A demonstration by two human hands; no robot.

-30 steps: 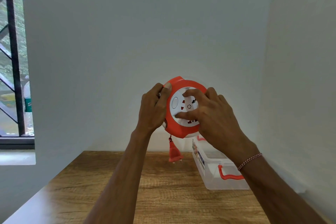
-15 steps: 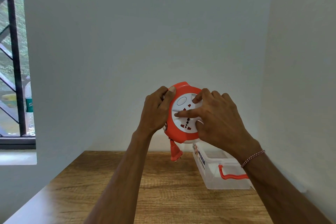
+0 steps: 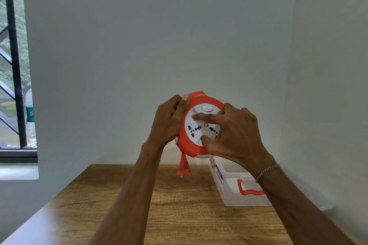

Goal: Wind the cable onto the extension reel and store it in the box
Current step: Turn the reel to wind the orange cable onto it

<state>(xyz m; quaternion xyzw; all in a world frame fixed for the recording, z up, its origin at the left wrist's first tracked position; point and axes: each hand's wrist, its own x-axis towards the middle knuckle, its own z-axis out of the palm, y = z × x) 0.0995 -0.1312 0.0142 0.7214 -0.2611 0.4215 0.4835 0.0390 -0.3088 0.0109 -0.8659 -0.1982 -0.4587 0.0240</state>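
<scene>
Extension reel [image 3: 199,125], orange-rimmed with a white socket face, held in the air between both hands above the wooden worktop [image 3: 179,205] and turned towards the person. The left hand [image 3: 169,121] grasps the reel's left edge, fingers curled behind the housing and the thumb lying over the top of the orange rim. The right hand [image 3: 235,135] lies over the right part of the white face: its forefinger stretches leftward across the upper face just below the oval white button [image 3: 206,108], its thumb presses the lower face near the rim, and the other fingers curl over the right edge, so that this hand too grips the reel. The socket openings, red and dark, show between forefinger and thumb. From the underside of the reel, below the left hand's wrist, a short length of orange cable ends in an orange plug [image 3: 183,169], which hangs free above the worktop, pins down. Below the right wrist, which bears a red-and-white thread bracelet [image 3: 266,172], the clear plastic box [image 3: 235,195] with an orange handle stands on the worktop against the right wall, partly hidden by the forearm. Beyond the left hand, a barred window [image 3: 14,65] breaks the grey wall.
</scene>
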